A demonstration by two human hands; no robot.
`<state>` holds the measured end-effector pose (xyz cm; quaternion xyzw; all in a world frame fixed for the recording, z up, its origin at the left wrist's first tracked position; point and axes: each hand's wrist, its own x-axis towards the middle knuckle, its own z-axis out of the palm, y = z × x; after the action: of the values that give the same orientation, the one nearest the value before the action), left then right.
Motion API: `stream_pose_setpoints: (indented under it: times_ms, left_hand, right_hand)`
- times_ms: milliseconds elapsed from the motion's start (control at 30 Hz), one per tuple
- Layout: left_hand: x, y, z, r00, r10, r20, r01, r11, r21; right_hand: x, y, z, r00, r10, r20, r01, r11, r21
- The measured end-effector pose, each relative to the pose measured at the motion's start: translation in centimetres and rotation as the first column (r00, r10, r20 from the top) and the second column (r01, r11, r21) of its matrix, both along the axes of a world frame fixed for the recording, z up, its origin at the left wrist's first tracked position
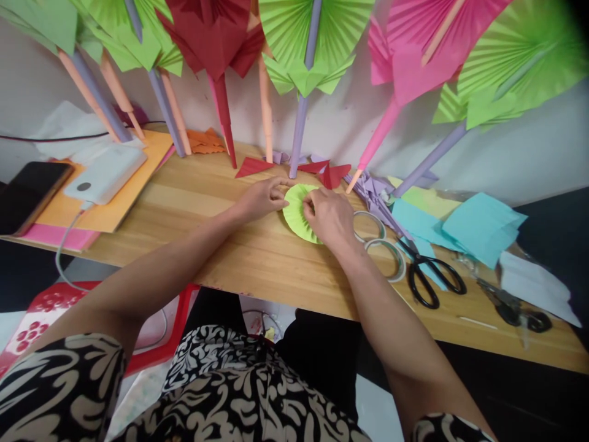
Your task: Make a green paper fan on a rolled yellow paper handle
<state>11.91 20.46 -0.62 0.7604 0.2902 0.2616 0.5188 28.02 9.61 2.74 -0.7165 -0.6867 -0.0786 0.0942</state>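
Observation:
A small lime-green pleated paper rosette lies on the wooden table in front of me. My right hand is over its right side, fingers bent and pinched at the pleats near the middle. That hand hides the rosette's right part. At the upper left rim is my left hand, its thumb and fingers apart and its fingertips at the paper edge. Close to my right wrist lie two tape rolls and black-handled scissors.
Large paper fans on rolled-paper handles, such as a green fan, lean on the wall behind. Red paper pieces lie beyond my hands. Blue paper and small scissors are right; a power bank and phone are left.

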Motion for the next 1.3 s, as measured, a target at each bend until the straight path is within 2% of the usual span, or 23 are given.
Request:
stream_pose_setpoints:
  times_ms: [167,367,533,633,733,833,1033,1300]
  left_hand:
    - [0.3,-0.3,0.6,0.997,0.074,0.020,-0.067,0.968,-0.240]
    - [0.4,-0.3,0.6,0.990,0.124,0.061,-0.095,0.931,-0.352]
    - [0.4,-0.1,0.3,0.989,0.132,0.073,-0.098,0.930,-0.353]
    - [0.4,0.0,0.2,0.988,0.132,0.076,-0.095,0.925,-0.367]
    - [0.3,-0.1,0.2,0.988,0.138,0.072,-0.098,0.913,-0.395]
    - [0.3,-0.2,0.4,0.988,0.138,0.075,-0.095,0.904,-0.418]
    - [0.4,-0.3,0.7,0.989,0.132,0.069,-0.090,0.900,-0.425]
    - [0.2,-0.7,1.3,0.987,0.146,0.065,-0.109,0.910,-0.400]
  right_hand:
    - [0.0,0.0,0.1,1.000,-0.004,-0.010,0.004,1.000,0.008]
    - [0.0,0.1,0.0,0.999,-0.009,-0.032,0.009,1.000,0.014]
    - [0.1,-0.1,-0.1,0.995,0.022,-0.096,-0.012,0.994,0.105]
    - [0.0,-0.1,-0.2,0.992,0.092,-0.081,-0.079,0.985,0.153]
    - [-0.2,0.0,-0.2,0.991,0.133,-0.034,-0.128,0.984,0.122]
    - [-0.4,0.2,-0.4,0.992,0.119,-0.028,-0.116,0.989,0.087]
    - [-0.4,0.4,-0.6,0.992,0.117,-0.050,-0.111,0.987,0.115]
    - [-0.6,0.7,-0.7,0.992,0.103,-0.071,-0.096,0.991,0.094]
